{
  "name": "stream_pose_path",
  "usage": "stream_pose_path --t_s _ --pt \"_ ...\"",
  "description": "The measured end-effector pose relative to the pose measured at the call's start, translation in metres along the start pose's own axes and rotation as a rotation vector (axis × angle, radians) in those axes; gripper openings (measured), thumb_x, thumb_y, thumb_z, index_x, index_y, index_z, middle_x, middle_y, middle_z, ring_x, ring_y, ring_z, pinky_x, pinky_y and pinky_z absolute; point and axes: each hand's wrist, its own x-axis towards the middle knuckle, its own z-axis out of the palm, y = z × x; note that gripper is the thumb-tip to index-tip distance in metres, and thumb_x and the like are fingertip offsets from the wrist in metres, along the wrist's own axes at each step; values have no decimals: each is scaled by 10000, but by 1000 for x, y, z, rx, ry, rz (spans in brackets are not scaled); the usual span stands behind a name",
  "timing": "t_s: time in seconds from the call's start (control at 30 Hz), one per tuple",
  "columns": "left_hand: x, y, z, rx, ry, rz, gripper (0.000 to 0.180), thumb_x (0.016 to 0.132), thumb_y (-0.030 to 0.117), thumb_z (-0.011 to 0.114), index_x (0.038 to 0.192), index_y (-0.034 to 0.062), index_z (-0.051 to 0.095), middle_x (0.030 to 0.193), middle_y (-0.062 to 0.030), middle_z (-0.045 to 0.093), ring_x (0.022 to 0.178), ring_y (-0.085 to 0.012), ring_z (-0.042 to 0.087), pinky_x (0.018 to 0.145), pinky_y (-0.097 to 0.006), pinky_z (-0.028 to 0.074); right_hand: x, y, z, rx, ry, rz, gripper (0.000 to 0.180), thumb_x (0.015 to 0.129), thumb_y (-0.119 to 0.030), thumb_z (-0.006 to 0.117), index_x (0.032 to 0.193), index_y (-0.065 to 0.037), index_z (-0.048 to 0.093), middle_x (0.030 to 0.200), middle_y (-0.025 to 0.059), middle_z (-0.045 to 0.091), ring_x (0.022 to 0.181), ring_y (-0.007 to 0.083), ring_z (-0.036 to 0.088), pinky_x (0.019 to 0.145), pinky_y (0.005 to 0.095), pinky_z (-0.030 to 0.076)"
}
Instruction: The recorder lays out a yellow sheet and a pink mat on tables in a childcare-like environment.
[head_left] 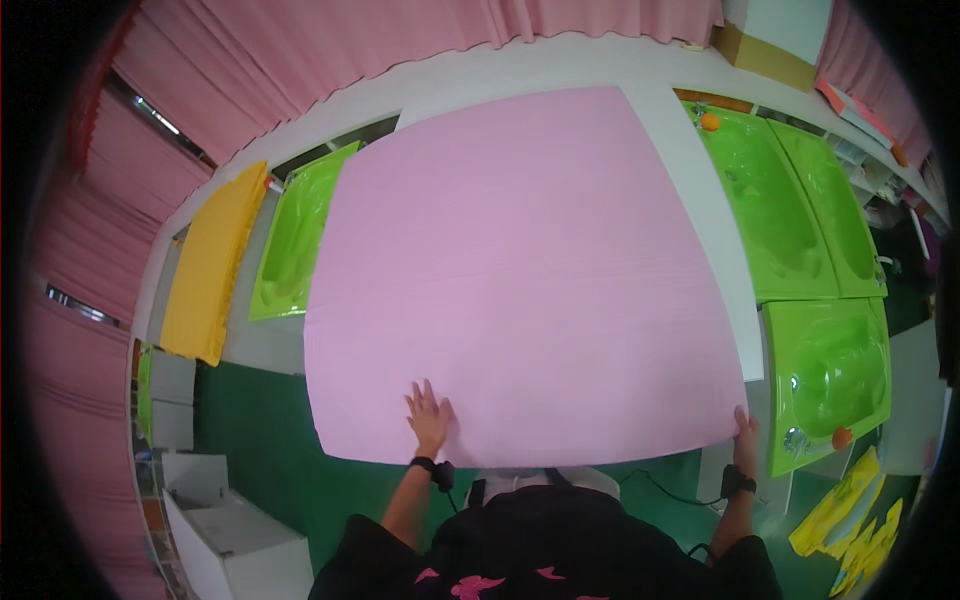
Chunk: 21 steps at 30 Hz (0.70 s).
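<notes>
A large pink sheet (520, 260) lies spread out and nearly smooth in front of me, covering a wide, flat, table-height surface. My left hand (428, 418) rests flat near its front edge, left of the middle, with the fingers spread and nothing in them. At the front right corner, my right hand (745, 430) grips the sheet's edge; part of its fingers is hidden at the side. Both wrists carry dark bands.
Green basins (765, 200) stand on the right, with another green basin (298, 235) on the left. Beyond that is a yellow-covered pad (212, 265). White box-like furniture (240, 535) stands at lower left; yellow cloths (840, 520) lie at lower right. Pink curtains (330, 40) hang behind.
</notes>
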Motion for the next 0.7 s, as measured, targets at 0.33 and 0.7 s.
stream_pose_path --t_s 0.33,0.7 --pt "69 19 -51 -44 -160 433 597 834 379 583 1388 200 452 1505 -127 315 1400 -410 206 1042 -696 175 -97 105 -32 233 363 282 338 859 -330 677 1041 -68 566 963 44 568 855 164 557 739 298 476" --pt "67 -255 -44 -438 678 -251 509 891 284 609 1256 -49 489 1324 -218 478 1251 -304 456 946 -542 425 -130 182 61 532 201 394 250 894 -328 648 897 -96 553 742 21 523 649 171 511 574 296 442"
